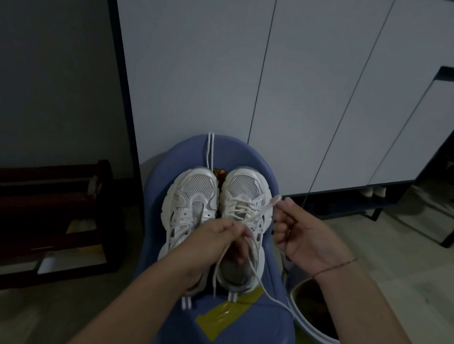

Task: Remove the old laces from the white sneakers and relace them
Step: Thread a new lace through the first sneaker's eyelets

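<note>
Two white sneakers stand side by side, toes away from me, on a blue stool (255, 333). The left sneaker (193, 196) has bare eyelets. The right sneaker (246, 193) carries a white lace (244, 210) crossed through its front eyelets. My left hand (212, 236) pinches that lace over the right sneaker's tongue, and two strands trail down toward me. My right hand (308, 240) pinches a loop of the same lace (274, 201) beside the shoe's right edge. A loose white lace (210, 150) lies on the stool beyond the left sneaker's toe.
Yellow tape (220, 315) sticks to the stool's near part. A pale bucket (314, 314) stands at the stool's right. A dark wooden rack (31, 214) stands on the left. White cabinet doors (289, 65) rise behind the stool.
</note>
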Demonstrator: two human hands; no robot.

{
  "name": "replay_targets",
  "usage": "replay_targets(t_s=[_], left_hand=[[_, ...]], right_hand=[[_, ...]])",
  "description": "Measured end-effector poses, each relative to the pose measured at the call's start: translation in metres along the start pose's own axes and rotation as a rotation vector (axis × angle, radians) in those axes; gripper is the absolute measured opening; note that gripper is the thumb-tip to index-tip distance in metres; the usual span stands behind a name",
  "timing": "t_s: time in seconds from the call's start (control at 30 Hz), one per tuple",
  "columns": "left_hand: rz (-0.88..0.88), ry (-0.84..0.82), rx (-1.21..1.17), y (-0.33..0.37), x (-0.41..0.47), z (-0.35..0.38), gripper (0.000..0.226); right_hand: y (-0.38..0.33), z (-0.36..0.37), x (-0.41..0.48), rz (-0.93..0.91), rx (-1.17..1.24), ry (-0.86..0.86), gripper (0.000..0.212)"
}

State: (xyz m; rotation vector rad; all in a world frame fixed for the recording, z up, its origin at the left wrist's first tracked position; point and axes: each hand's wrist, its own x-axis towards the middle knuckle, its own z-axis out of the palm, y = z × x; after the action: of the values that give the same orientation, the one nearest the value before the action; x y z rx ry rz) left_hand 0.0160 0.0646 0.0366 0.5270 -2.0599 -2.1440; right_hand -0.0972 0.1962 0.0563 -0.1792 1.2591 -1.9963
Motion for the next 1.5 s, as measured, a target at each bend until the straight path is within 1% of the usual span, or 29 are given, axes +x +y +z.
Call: replay_targets(t_s=[0.1,0.17,0.2,0.27,0.37,0.43,0.47,0.57,0.6,0.63,0.67,0.7,0.73,0.77,0.8,0.83,0.87,0.93,1.03,1.1,1.13,1.17,1.2,1.27,1.33,1.4,1.5], left_hand=[[0.028,0.104,-0.436,0.007,0.004,-0.002,0.026],[0.060,0.128,-0.566,0.010,0.007,-0.001,0.024],[0.080,0.134,-0.583,0.010,0.008,-0.001,0.023],[0.129,0.167,-0.563,0.010,0.009,-0.003,0.022],[0.167,0.308,-0.500,0.010,0.014,-0.020,0.022],[0.145,0.383,-0.406,0.008,0.016,-0.032,0.022],[0.126,0.413,-0.292,0.007,0.016,-0.037,0.023],[0.083,0.555,0.332,0.000,0.014,-0.041,0.026],[0.107,0.634,0.484,0.001,0.012,-0.038,0.027],[0.181,0.698,0.566,0.003,0.009,-0.034,0.031],[0.303,0.703,0.617,0.004,0.007,-0.028,0.033],[0.396,0.609,0.662,0.004,0.007,-0.022,0.033],[0.438,0.447,0.686,0.004,0.007,-0.015,0.032],[0.414,0.266,0.693,0.000,0.007,-0.009,0.030],[0.356,0.111,0.677,-0.003,0.006,-0.004,0.027],[0.310,0.022,0.665,-0.007,0.006,-0.003,0.026],[0.289,-0.007,0.663,-0.009,0.008,-0.003,0.028],[0.275,0.016,0.662,-0.008,0.012,-0.007,0.029],[0.266,0.031,0.560,-0.006,0.020,-0.019,0.017],[0.273,0.033,0.542,-0.007,0.024,-0.028,0.022],[0.276,0.046,0.539,-0.008,0.026,-0.031,0.025],[0.274,0.073,0.526,-0.010,0.028,-0.035,0.027],[0.272,0.104,0.505,-0.011,0.029,-0.037,0.027],[0.277,0.130,0.469,-0.014,0.032,-0.037,0.026],[0.284,0.115,0.494,-0.018,0.033,-0.032,0.026],[0.280,0.087,0.561,-0.023,0.034,-0.028,0.023],[0.283,0.117,0.620,-0.029,0.036,-0.029,0.021]], right_hand=[[0.012,0.011,-0.008,-0.023,-0.370,-0.075,0.016],[0.023,0.020,-0.014,0.016,-0.552,-0.186,0.013],[0.028,0.024,-0.016,0.041,-0.598,-0.234,0.010],[0.031,0.025,-0.016,0.055,-0.679,-0.265,0.013],[0.023,0.018,-0.011,0.004,-0.723,-0.205,0.018],[0.016,0.010,-0.007,-0.052,-0.698,-0.151,0.022],[0.014,0.008,-0.006,-0.092,-0.715,-0.127,0.023],[0.017,0.004,0.000,-0.289,-0.942,-0.053,0.022],[0.018,0.004,0.002,-0.358,-1.046,-0.043,0.021],[0.020,0.005,0.003,-0.412,-1.150,-0.049,0.021],[0.021,0.007,0.003,-0.440,-1.250,-0.070,0.023],[0.022,0.010,0.003,-0.455,-1.331,-0.099,0.027],[0.023,0.014,0.002,-0.455,-1.377,-0.124,0.032],[0.024,0.015,0.003,-0.444,-1.380,-0.146,0.035],[0.024,0.015,0.003,-0.421,-1.348,-0.169,0.034],[0.025,0.014,0.003,-0.398,-1.304,-0.186,0.030],[0.025,0.015,0.002,-0.371,-1.256,-0.191,0.027],[0.025,0.012,0.001,-0.332,-1.168,-0.166,0.026],[0.023,0.008,-0.002,-0.285,-1.001,-0.128,0.027],[0.028,0.009,-0.002,-0.223,-0.879,-0.076,0.028],[0.034,0.011,-0.001,-0.175,-0.795,-0.002,0.029],[0.045,0.010,0.004,-0.093,-0.658,0.082,0.031],[0.057,0.011,0.009,0.015,-0.468,0.152,0.032],[0.080,0.016,0.017,0.245,-0.104,0.207,0.031],[0.096,0.016,0.025,0.363,0.134,0.233,0.024],[0.103,0.018,0.028,0.354,0.290,0.226,0.015],[0.111,0.024,0.033,0.256,0.436,0.300,0.023]])
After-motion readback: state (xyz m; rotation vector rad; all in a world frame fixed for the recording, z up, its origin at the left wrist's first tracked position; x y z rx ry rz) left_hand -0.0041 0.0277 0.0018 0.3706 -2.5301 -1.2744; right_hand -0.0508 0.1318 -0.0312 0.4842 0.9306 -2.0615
